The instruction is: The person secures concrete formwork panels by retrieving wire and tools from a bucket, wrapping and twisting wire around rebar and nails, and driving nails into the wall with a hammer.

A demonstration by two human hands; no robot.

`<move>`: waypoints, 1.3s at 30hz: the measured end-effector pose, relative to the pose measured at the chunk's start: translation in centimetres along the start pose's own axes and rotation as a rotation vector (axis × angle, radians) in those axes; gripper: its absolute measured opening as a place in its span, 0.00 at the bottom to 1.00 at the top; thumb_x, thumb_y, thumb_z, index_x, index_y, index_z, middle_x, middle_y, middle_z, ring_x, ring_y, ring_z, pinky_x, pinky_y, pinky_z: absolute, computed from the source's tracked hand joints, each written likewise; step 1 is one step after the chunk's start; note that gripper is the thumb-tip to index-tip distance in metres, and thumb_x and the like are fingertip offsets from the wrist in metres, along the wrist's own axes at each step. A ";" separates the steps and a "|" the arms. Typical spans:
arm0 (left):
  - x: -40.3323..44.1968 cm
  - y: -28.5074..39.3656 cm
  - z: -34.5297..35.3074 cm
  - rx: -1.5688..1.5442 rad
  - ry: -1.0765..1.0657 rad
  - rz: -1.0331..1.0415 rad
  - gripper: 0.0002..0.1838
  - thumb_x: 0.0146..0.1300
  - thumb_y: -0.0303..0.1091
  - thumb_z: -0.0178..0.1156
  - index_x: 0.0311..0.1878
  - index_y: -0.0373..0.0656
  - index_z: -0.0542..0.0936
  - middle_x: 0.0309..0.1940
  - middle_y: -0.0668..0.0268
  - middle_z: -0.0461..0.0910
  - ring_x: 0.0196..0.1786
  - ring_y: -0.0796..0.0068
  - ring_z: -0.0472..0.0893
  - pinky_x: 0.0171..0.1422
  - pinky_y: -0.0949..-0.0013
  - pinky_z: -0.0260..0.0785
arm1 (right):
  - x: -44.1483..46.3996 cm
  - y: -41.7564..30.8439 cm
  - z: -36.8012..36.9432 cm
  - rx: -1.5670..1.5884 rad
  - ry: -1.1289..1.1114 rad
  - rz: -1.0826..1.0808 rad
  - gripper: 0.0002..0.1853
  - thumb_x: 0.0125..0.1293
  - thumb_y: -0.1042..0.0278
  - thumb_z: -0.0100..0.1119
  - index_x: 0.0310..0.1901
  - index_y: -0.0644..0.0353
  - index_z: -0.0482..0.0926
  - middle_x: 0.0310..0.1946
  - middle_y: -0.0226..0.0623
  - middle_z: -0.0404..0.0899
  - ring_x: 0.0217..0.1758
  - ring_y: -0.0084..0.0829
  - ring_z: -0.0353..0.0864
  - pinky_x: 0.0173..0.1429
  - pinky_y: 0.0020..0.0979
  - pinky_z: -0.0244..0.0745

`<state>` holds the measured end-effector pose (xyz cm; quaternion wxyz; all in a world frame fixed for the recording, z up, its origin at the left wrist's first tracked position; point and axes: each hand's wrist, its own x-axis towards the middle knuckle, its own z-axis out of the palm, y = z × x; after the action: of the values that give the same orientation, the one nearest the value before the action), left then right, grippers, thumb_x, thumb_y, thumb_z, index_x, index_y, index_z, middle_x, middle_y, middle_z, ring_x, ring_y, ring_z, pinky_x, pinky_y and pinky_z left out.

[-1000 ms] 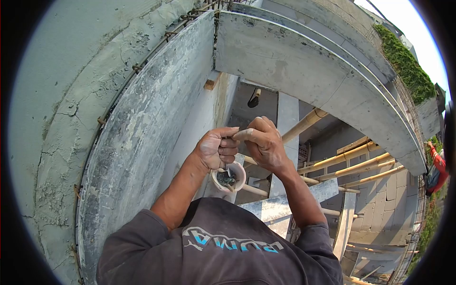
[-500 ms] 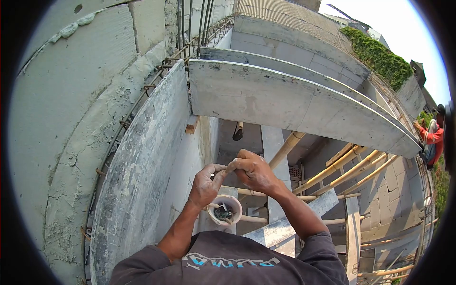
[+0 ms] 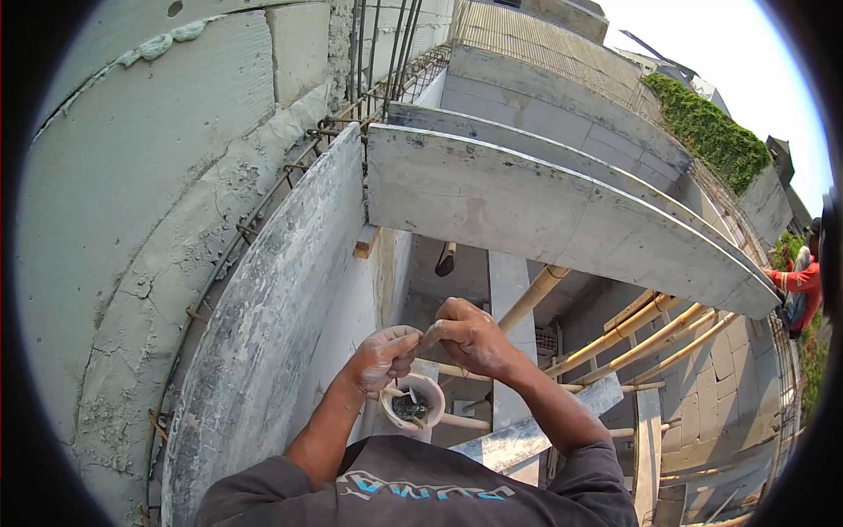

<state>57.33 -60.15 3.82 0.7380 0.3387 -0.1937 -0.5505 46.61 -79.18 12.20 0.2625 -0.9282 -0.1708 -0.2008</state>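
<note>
My left hand (image 3: 384,358) is closed, its fingers curled in toward the palm. My right hand (image 3: 475,339) is also closed, with thumb and forefinger pinched together. The fingertips of both meet in front of my chest; whatever is pinched between them is too small or hidden to name. Just below my left hand hangs or stands a whitish bucket (image 3: 438,406) holding dark small pieces and a light-coloured handle or stick. To the left rises a grey, cement-stained board (image 3: 263,294). Beyond my hands, another long grey board (image 3: 527,204) stands on edge.
A block wall (image 3: 184,114) with rough mortar and rebar (image 3: 386,53) borders the left. Bamboo poles (image 3: 615,338) and planks (image 3: 514,430) cross the deep space below. At far right, a person in a red sleeve (image 3: 797,280) works by the board's end.
My left hand has turned, hiding a small shiny bit seen there before. Both hands stay fingertip to fingertip. The view has shifted slightly, and the other person's arm has lowered.
</note>
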 end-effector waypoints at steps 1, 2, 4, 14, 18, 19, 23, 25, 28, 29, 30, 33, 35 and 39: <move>0.0 0.0 0.3 0.178 0.059 0.091 0.10 0.73 0.39 0.61 0.46 0.42 0.79 0.24 0.80 0.65 0.23 0.89 0.60 0.26 0.79 0.54 | 0.0 0.1 -0.2 0.068 0.003 0.038 0.08 0.59 0.78 0.60 0.36 0.52 0.84 0.34 0.35 0.74 0.38 0.39 0.79 0.40 0.38 0.77; 0.0 0.3 1.2 0.357 0.118 0.180 0.11 0.72 0.38 0.63 0.47 0.41 0.80 0.24 0.79 0.67 0.24 0.89 0.62 0.27 0.79 0.56 | 0.1 0.2 -0.4 0.135 0.006 0.078 0.08 0.61 0.79 0.58 0.36 0.52 0.84 0.34 0.36 0.75 0.39 0.40 0.80 0.41 0.38 0.77; -0.3 1.1 2.6 0.646 0.204 0.291 0.13 0.69 0.36 0.66 0.50 0.39 0.81 0.30 0.74 0.74 0.28 0.84 0.69 0.33 0.75 0.63 | 0.2 0.4 -0.9 0.190 -0.016 0.158 0.08 0.61 0.78 0.57 0.36 0.54 0.84 0.34 0.37 0.77 0.37 0.38 0.80 0.41 0.36 0.77; -0.3 0.7 4.1 1.383 0.364 0.858 0.13 0.56 0.36 0.76 0.42 0.45 0.86 0.29 0.64 0.78 0.30 0.63 0.81 0.33 0.61 0.74 | 1.5 -1.5 -2.5 0.323 -0.221 0.662 0.14 0.58 0.61 0.70 0.39 0.60 0.79 0.25 0.24 0.72 0.29 0.18 0.68 0.33 0.25 0.63; -0.2 0.5 3.6 1.449 0.353 0.983 0.13 0.53 0.36 0.77 0.39 0.45 0.86 0.25 0.66 0.76 0.24 0.66 0.79 0.27 0.63 0.71 | 1.4 -1.6 -2.6 0.459 -0.227 0.704 0.14 0.58 0.61 0.72 0.35 0.61 0.79 0.26 0.26 0.75 0.30 0.19 0.69 0.34 0.25 0.66; -0.3 0.5 3.6 1.462 0.349 0.997 0.13 0.52 0.35 0.78 0.39 0.44 0.86 0.25 0.66 0.76 0.24 0.67 0.79 0.27 0.63 0.71 | 1.2 -1.2 -2.3 0.511 -0.219 0.698 0.13 0.58 0.62 0.72 0.35 0.61 0.79 0.26 0.25 0.75 0.30 0.18 0.69 0.33 0.24 0.66; -0.1 0.4 3.6 1.476 0.334 1.059 0.14 0.51 0.32 0.79 0.39 0.42 0.86 0.24 0.66 0.77 0.23 0.69 0.79 0.26 0.66 0.71 | 0.3 0.3 -1.8 0.679 -0.215 0.685 0.12 0.60 0.63 0.71 0.36 0.61 0.80 0.28 0.23 0.76 0.32 0.16 0.70 0.34 0.23 0.66; 0.0 0.4 3.5 1.468 0.324 1.096 0.14 0.51 0.32 0.79 0.39 0.42 0.86 0.24 0.66 0.77 0.23 0.71 0.79 0.25 0.66 0.71 | 0.3 0.3 -2.1 0.711 -0.227 0.676 0.11 0.61 0.63 0.71 0.37 0.61 0.81 0.29 0.23 0.77 0.32 0.16 0.71 0.35 0.22 0.66; 0.0 0.5 3.3 1.464 0.294 1.125 0.13 0.52 0.31 0.78 0.40 0.41 0.86 0.24 0.67 0.77 0.22 0.72 0.78 0.25 0.67 0.71 | 0.0 0.2 -2.1 0.760 -0.219 0.661 0.12 0.63 0.62 0.72 0.38 0.62 0.81 0.29 0.23 0.77 0.32 0.15 0.70 0.35 0.23 0.66; -0.1 0.5 3.4 1.458 0.278 1.113 0.13 0.52 0.30 0.78 0.40 0.41 0.86 0.24 0.66 0.77 0.22 0.72 0.78 0.25 0.66 0.71 | -0.1 0.3 -2.0 0.772 -0.224 0.665 0.12 0.63 0.62 0.72 0.38 0.62 0.81 0.29 0.23 0.77 0.32 0.15 0.70 0.36 0.23 0.66; -0.1 0.6 3.4 1.454 0.263 1.104 0.13 0.53 0.30 0.78 0.40 0.41 0.86 0.24 0.66 0.77 0.22 0.72 0.78 0.25 0.66 0.71 | -0.3 0.5 -2.0 0.783 -0.230 0.666 0.13 0.64 0.62 0.72 0.39 0.62 0.81 0.29 0.23 0.77 0.32 0.15 0.70 0.36 0.23 0.67; -0.3 0.4 3.8 1.348 0.265 1.016 0.10 0.58 0.32 0.75 0.40 0.41 0.86 0.24 0.65 0.77 0.24 0.70 0.78 0.27 0.66 0.70 | -0.5 0.4 -2.2 0.772 -0.218 0.645 0.13 0.64 0.62 0.73 0.39 0.62 0.81 0.29 0.23 0.77 0.32 0.16 0.71 0.37 0.23 0.68; -0.5 0.3 4.2 1.236 0.266 0.913 0.08 0.62 0.33 0.72 0.40 0.40 0.86 0.25 0.65 0.77 0.27 0.69 0.78 0.29 0.65 0.70 | -0.5 0.2 -2.1 0.731 -0.186 0.614 0.13 0.64 0.62 0.73 0.39 0.63 0.80 0.28 0.23 0.77 0.33 0.16 0.71 0.37 0.24 0.68; -0.8 0.4 4.3 0.941 0.250 0.586 0.10 0.69 0.37 0.64 0.38 0.40 0.85 0.24 0.68 0.75 0.31 0.74 0.77 0.33 0.69 0.67 | -1.0 -0.8 -1.5 0.471 -0.132 0.503 0.12 0.63 0.64 0.73 0.39 0.61 0.80 0.29 0.30 0.78 0.34 0.26 0.76 0.39 0.31 0.72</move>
<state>54.50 -60.61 7.15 0.6471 0.6257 -0.4150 -0.1326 45.01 -79.65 13.28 0.4992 -0.8661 0.0049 -0.0245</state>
